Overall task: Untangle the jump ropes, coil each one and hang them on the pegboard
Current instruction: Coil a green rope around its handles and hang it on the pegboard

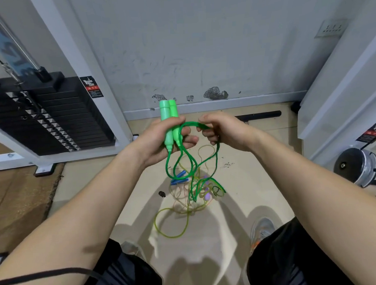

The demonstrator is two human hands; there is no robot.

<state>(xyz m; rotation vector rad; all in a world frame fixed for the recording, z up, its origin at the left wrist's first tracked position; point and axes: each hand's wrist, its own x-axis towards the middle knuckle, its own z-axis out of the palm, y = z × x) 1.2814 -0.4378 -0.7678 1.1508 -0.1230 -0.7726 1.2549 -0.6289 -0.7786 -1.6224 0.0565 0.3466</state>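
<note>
My left hand (pixel 161 141) grips the two light green handles (pixel 169 119) of a green jump rope side by side, their tops pointing up. The green cord (pixel 192 161) arcs from that hand over to my right hand (pixel 221 132), which pinches it, and hangs down in loops to the floor. Below lies a tangle of other ropes (pixel 185 199): a yellow-green cord (pixel 165 226), blue handles (pixel 180 177), purple handles (pixel 207 191). No pegboard is in view.
A black weight stack (pixel 50 114) in a white frame stands at the left. A grey scuffed wall (pixel 200 54) is ahead. A weight plate (pixel 356 166) lies at the right. My shoes (pixel 261 230) stand on the beige floor.
</note>
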